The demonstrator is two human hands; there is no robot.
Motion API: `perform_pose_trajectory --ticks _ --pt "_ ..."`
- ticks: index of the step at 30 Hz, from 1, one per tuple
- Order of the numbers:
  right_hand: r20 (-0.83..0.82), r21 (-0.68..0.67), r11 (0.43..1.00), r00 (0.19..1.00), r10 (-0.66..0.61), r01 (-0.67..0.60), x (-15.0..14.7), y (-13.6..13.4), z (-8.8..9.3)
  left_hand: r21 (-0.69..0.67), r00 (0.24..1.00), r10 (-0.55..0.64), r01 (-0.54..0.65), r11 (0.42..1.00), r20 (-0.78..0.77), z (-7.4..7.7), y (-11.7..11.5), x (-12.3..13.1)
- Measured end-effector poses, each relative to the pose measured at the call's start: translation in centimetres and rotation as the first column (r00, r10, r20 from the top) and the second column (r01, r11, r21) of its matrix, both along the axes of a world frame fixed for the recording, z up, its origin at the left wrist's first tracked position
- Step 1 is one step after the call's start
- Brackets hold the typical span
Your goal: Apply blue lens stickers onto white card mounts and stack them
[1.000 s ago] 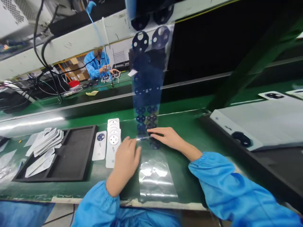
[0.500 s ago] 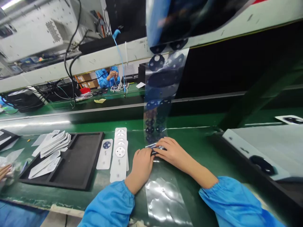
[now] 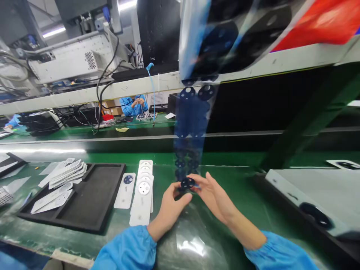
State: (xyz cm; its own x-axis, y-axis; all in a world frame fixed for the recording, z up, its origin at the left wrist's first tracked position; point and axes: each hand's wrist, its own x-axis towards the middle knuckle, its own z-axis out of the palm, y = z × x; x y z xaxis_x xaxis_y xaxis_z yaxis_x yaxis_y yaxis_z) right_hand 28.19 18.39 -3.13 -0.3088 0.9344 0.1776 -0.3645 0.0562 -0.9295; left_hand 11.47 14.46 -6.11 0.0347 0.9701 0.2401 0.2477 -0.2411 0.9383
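A person's left hand [image 3: 171, 210] and right hand [image 3: 215, 197] pinch a black three-holed disc [image 3: 187, 183] between their fingertips, at the near end of a clear film strip [image 3: 191, 123], over a green workbench [image 3: 230, 176], beside white cards [image 3: 143, 191].

Left hand [image 3: 171, 212], right hand [image 3: 215, 197] — raised now, pinching a black disc [image 3: 187, 183].

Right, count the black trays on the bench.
2. One black tray lies left of the stacked white cards; another black tray sits at the far left edge, partly cut off. More may be out of view.
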Motion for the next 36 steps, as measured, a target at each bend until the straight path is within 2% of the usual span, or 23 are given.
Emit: perform_pose_trajectory --ticks 2,3,4,6,9,12,15,18,21,23,26,29,31,32,33,36 --pt "-0.094 -0.168 0.978 0.99 0.108 -0.123 -1.0 -0.3 -0.7 -0.04 0.988 -0.008 0.014 0.999 0.153 0.1 0.0 0.1" --pt "-0.072 -0.176 0.975 0.989 0.127 -0.138 -1.3 -0.5 -1.0 -0.062 0.978 -0.003 0.016 0.998 0.21 0.1 0.0 0.0" --pt "-0.004 -0.144 0.983 0.994 0.112 -0.111 -1.6 -0.5 -1.3 -0.083 0.967 0.009 0.013 0.996 0.256 0.1 0.1 0.0" --pt "0.191 -0.017 1.0 0.982 -0.005 0.009 -1.8 -0.5 -1.5 -0.122 0.947 0.029 0.011 0.993 0.318 0.1 0.1 -0.2" --pt "0.354 0.158 0.974 0.912 -0.209 0.162 -1.5 -0.2 -1.3 -0.152 0.932 0.03 0.027 0.988 0.361 0.3 0.0 -0.4" --pt "0.39 0.21 0.968 0.896 -0.212 0.137 -0.8 0.1 -0.5 -0.157 0.935 0.002 0.057 0.986 0.356 0.4 -0.2 -0.3" --pt "0.436 0.22 0.974 0.888 -0.149 0.055 -0.2 0.1 0.3 -0.136 0.952 -0.03 0.074 0.988 0.304 0.3 -0.3 -0.1" --pt "0.444 0.195 0.981 0.89 -0.108 0.022 0.2 0.1 0.7 -0.099 0.983 -0.037 0.055 0.994 0.18 0.6 -0.1 -0.1" --pt "0.402 0.15 0.988 0.91 -0.097 0.039 0.4 0.3 0.4 -0.026 1.0 -0.003 0.002 1.0 -0.023 1.9 0.0 -1.0" --pt "0.368 0.121 0.988 0.92 -0.133 0.094 0.5 0.6 -0.1 0.045 0.98 0.071 -0.064 0.997 -0.184 3.1 -0.2 -2.0" --pt "0.33 0.067 0.984 0.927 -0.18 0.167 0.5 1.0 -1.0 0.122 0.873 0.279 -0.251 0.96 -0.401 4.2 -1.8 -3.7" --pt "0.3 -0.02 0.983 0.939 -0.166 0.18 0.3 1.1 -1.9 0.114 0.653 0.482 -0.522 0.845 -0.585 3.6 -4.5 -5.1" --pt "0.279 -0.083 0.983 0.951 -0.134 0.163 0.0 0.9 -2.4 0.089 0.505 0.517 -0.65 0.754 -0.692 2.6 -6.1 -5.6" --pt "0.269 -0.111 0.983 0.956 -0.115 0.149 -0.1 0.9 -2.6 0.079 0.455 0.509 -0.684 0.725 -0.731 2.2 -6.7 -5.8" --pt "0.26 -0.136 0.982 0.961 -0.093 0.132 -0.3 0.8 -2.8 0.071 0.423 0.496 -0.703 0.708 -0.758 1.9 -7.1 -6.0" --pt "0.236 -0.193 0.979 0.971 -0.025 0.072 -0.8 0.9 -3.2 0.062 0.394 0.471 -0.713 0.699 -0.789 1.5 -7.3 -6.9"
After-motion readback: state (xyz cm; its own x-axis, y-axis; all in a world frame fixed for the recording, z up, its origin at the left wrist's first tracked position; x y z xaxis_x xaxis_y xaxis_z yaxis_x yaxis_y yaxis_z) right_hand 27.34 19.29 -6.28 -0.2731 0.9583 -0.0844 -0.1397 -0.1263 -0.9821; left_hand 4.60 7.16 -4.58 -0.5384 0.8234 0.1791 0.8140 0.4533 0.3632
